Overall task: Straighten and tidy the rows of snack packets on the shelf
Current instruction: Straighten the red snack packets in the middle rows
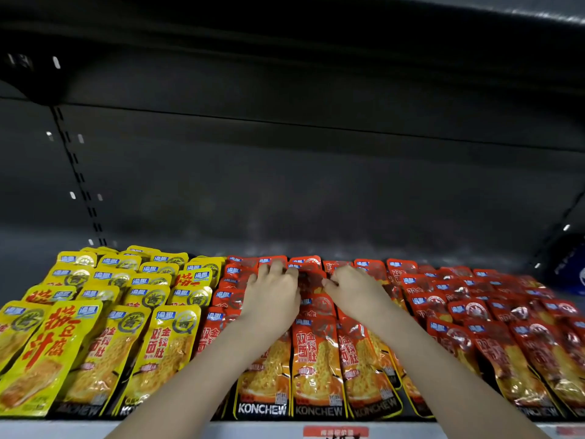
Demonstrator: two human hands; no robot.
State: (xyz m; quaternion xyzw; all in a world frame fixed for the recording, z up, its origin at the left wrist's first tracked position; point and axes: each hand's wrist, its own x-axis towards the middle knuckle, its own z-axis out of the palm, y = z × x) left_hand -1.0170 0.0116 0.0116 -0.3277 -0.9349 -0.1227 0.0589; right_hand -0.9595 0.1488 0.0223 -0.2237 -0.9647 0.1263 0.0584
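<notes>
Red snack packets (316,359) lie in overlapping rows across the middle and right of the shelf. Yellow packets (104,331) fill the left. My left hand (272,299) and my right hand (354,293) both reach into the back of the middle red rows. Their fingers curl onto a red packet (308,278) between them, the left from its left edge, the right from its right edge. The packets under my palms and forearms are hidden.
The shelf's pale front edge (95,427) carries a red price label (335,432). A dark back panel (316,185) and an upper shelf (285,33) close the space above. A slotted upright (79,172) runs at the left. Something blue (573,264) sits at the far right.
</notes>
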